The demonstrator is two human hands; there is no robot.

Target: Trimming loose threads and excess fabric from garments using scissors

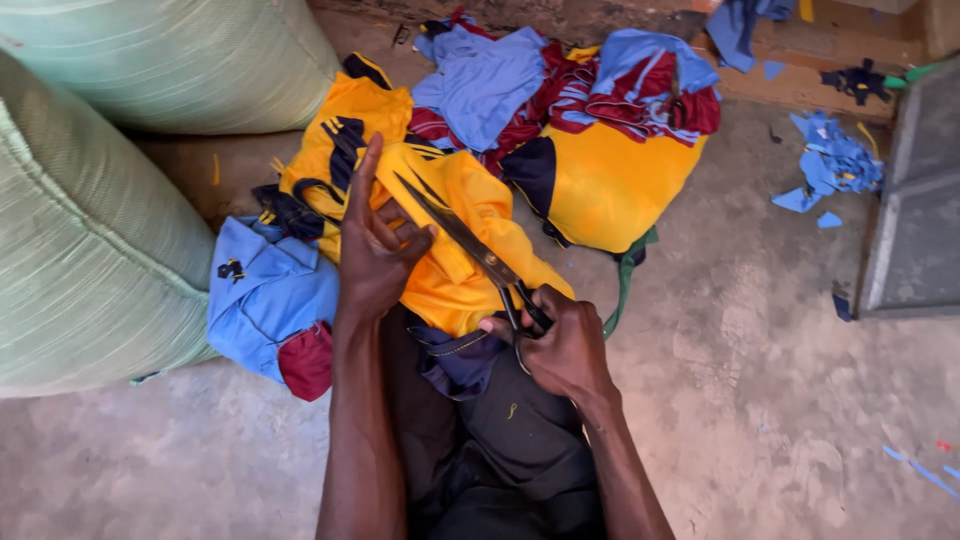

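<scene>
A yellow garment with dark trim lies over my lap, on top of a heap of clothes. My left hand rests on the yellow cloth, fingers spread, index finger pointing away from me. My right hand grips the handles of large metal scissors. The blades point up and left across the yellow cloth, their tip close to my left hand. Whether the blades are apart is hard to tell.
Two big pale green woven sacks stand at the left. More clothes, light blue, maroon and yellow, lie piled ahead. Blue fabric scraps lie at the right on the concrete floor, beside a grey slab.
</scene>
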